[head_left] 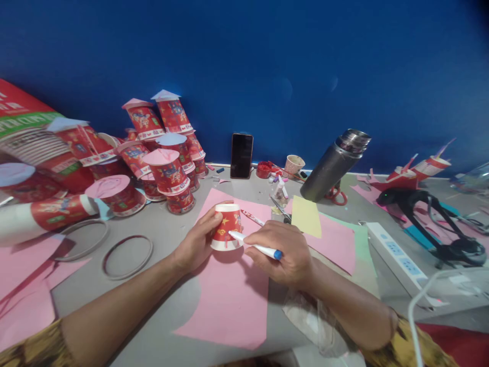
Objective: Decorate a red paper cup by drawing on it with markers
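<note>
My left hand (198,239) is closed around a red paper cup (227,224) that stands upside down on a pink paper sheet (229,300). My right hand (284,252) grips a white pen with a blue cap (257,248); its tip rests at the cup's lower rim. Both forearms reach in from the bottom of the view.
A pile of red paper cups with paper tops (160,153) fills the left. Two rings (128,256) lie on the grey table. At the back stand a phone (241,155), a steel flask (332,165), scissors (280,209) and a small cup (294,164). A power strip (397,255) lies right.
</note>
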Demonstrator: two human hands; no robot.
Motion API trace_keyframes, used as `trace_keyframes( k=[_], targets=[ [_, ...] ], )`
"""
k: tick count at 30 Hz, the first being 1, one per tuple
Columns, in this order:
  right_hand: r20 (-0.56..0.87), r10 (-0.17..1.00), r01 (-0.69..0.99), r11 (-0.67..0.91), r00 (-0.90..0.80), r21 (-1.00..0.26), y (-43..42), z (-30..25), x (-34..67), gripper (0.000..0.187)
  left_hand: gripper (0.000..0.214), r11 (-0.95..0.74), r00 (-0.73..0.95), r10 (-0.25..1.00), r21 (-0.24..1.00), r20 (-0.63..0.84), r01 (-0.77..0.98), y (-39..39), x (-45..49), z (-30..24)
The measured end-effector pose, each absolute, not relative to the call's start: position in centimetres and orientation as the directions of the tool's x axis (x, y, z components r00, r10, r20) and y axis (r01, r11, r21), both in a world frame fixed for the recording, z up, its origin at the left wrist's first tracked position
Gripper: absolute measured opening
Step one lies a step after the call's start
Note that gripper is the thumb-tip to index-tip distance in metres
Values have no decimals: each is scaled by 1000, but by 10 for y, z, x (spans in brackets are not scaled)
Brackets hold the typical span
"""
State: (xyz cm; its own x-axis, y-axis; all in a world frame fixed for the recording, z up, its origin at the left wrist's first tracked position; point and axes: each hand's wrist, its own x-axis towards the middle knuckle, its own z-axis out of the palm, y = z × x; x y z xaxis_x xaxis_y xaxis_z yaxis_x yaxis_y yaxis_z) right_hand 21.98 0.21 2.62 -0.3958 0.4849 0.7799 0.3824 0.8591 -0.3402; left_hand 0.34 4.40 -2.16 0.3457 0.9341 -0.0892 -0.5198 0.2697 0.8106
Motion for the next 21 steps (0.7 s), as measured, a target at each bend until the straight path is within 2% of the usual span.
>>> trace_keyframes(
  k=[5, 11, 21],
  targets=[
    [818, 444, 433, 860, -367, -272, 0, 33, 221, 9, 50, 315, 357, 926, 778, -126, -543, 46, 2, -22],
    [786, 406, 429, 881, -467, -200, -3, 31, 219, 19, 51, 309, 350, 928, 790, -128, -530, 43, 3, -20],
    [807, 361, 447, 884, -467, -137, 1, 27, 220, 14, 48, 289, 372, 925, 785, -81, -549, 44, 3, -22]
  ],
)
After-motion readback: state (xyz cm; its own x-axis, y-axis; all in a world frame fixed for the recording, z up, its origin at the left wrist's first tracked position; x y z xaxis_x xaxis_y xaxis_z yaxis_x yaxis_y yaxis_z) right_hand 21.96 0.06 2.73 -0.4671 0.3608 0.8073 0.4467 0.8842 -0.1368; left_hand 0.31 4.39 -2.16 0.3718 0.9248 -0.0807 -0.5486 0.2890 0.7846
